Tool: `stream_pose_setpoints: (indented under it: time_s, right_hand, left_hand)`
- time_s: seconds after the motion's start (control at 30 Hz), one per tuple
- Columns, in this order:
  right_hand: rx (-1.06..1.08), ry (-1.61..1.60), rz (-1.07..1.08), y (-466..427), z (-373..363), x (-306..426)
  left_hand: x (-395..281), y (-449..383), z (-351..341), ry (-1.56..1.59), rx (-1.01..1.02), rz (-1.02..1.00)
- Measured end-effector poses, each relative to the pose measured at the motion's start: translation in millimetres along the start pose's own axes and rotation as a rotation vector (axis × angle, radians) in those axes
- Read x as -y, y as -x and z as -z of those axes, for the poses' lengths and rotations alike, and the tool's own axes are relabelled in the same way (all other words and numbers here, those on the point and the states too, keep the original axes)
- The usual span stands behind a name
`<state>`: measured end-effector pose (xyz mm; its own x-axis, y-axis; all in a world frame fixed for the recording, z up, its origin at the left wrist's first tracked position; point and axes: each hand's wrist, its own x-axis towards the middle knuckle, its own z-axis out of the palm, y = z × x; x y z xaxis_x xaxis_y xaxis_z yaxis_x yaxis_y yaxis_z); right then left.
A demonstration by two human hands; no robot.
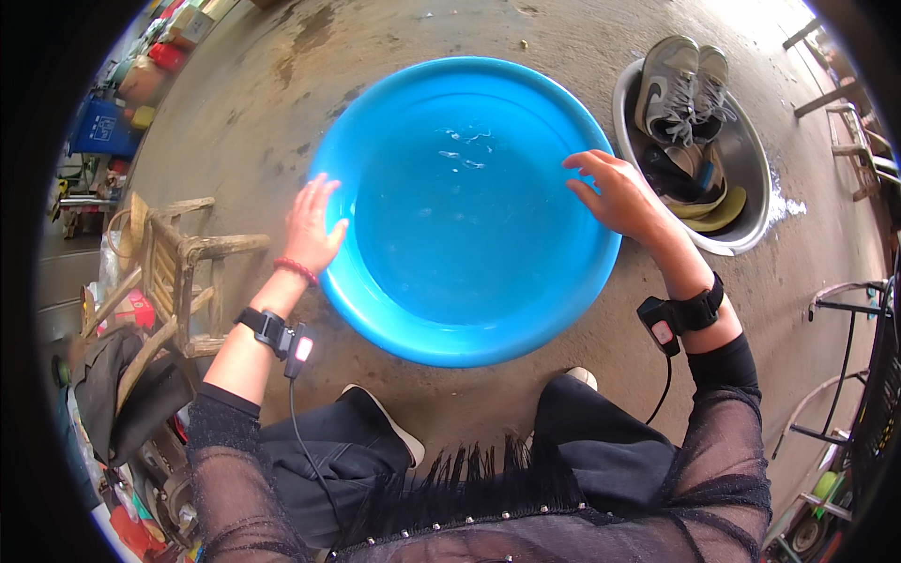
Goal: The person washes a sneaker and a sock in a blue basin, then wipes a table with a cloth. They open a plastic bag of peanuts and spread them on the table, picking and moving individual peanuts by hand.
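Note:
A large round blue plastic basin with water in it stands on the floor before me. My left hand is at its left rim, fingers apart and holding nothing; whether it touches the rim I cannot tell. Over the right rim is my right hand, fingers bent and apart, with nothing in them. Just beyond it, an oval metal basin holds a pair of grey and white sneakers, along with a yellowish insole and other dark footwear parts.
On the left, a wooden chair lies near the blue basin, with dark cloth and clutter below it. A blue box is at the upper left. Metal-framed furniture lines the right side. Wet spots mark the concrete floor.

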<state>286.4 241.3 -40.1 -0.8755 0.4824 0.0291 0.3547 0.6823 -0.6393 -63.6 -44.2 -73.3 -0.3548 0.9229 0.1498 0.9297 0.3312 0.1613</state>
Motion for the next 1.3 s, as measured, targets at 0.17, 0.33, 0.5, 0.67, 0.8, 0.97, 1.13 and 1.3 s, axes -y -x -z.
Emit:
stream_pose_setpoints:
  time_s: [0.17, 0.33, 0.5, 0.67, 0.8, 0.97, 1.13, 1.3]
  right_hand:
    - [0.110, 0.178, -0.085, -1, -39, -12]
    - [0.884, 0.557, -0.049, 2, -102, 0]
    - [1.292, 0.157, 0.139, 5, -171, 92]
    - [0.563, -0.204, 0.288, -53, -172, 136]
    - [0.553, 0.135, 0.094, -90, -108, 104]
    - [0.147, 0.389, 0.070, -33, -34, 48]
    - [-0.218, 0.560, -0.256, 10, -18, -11]
    - [-0.312, 0.179, -0.402, 15, -51, -36]
  left_hand:
    - [21, 9, -30, 0.662, -0.035, 0.724]
    - [21, 11, -48, 0.540, -0.143, 0.720]
    - [17, 10, -48, 0.464, -0.146, 0.780]
    - [17, 11, -48, 0.534, -0.157, 0.779]
    - [20, 14, -48, 0.625, -0.194, 0.761]
    - [24, 17, -53, 0.724, -0.207, 0.723]
    - [25, 16, -51, 0.825, -0.175, 0.747]
    - [11, 12, -36, 0.722, -0.072, 0.840]
